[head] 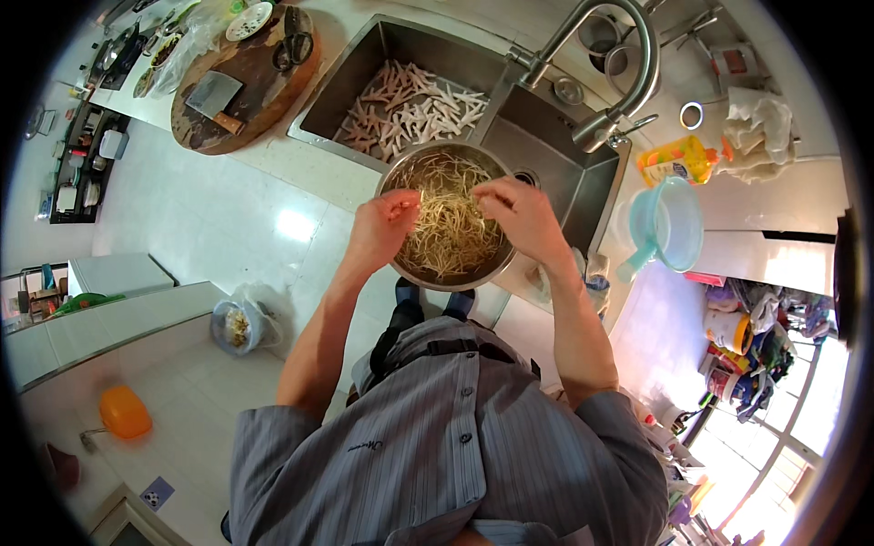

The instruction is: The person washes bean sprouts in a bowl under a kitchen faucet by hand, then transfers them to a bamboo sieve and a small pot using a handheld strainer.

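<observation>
A round stainless steel bowl (448, 278) sits at the near edge of the sink, in front of me. Thin, pale yellow sprouts (456, 228) fill much of it. My left hand (388, 222) is over the bowl's left side, fingertips curled together at the sprouts; whether anything is pinched in them cannot be told. Over the right side is my right hand (515, 208), its fingers bent down near the strands, with their tips partly hidden. Beyond the bowl, many raw chicken feet (427, 112) lie in the left basin of the steel sink (334, 68).
A cleaver (214, 94) and dark scissors (293, 48) lie on a round wooden chopping board (263, 92) at left. The tall faucet (642, 75) arches over the right basin (546, 130). At right are a yellow detergent bottle (676, 162) and a turquoise plastic dipper (666, 222).
</observation>
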Demonstrator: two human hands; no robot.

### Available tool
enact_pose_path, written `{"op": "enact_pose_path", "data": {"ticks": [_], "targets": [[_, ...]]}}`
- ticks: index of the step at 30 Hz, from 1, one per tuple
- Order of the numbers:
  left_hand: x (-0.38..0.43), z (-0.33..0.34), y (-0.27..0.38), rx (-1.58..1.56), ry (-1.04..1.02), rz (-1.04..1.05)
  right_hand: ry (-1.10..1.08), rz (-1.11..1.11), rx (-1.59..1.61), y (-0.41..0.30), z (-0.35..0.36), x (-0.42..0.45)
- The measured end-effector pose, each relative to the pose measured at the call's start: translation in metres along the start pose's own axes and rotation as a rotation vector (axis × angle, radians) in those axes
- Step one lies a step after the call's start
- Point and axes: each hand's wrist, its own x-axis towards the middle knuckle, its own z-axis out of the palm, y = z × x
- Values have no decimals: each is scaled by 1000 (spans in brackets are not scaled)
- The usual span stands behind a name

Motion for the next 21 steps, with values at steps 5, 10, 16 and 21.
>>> {"op": "enact_pose_path", "data": {"ticks": [5,10,16,21], "targets": [[-15,3,63,-416,-54,179,374,-151,114,-47,-1,-7],[15,13,4,56,61,527,582,-282,63,5,63,-5],[1,14,46,517,-16,463,439,-176,-189,-16,40,-16],[1,7,59,473,34,610,555,-412,-267,-26,44,-10]]}}
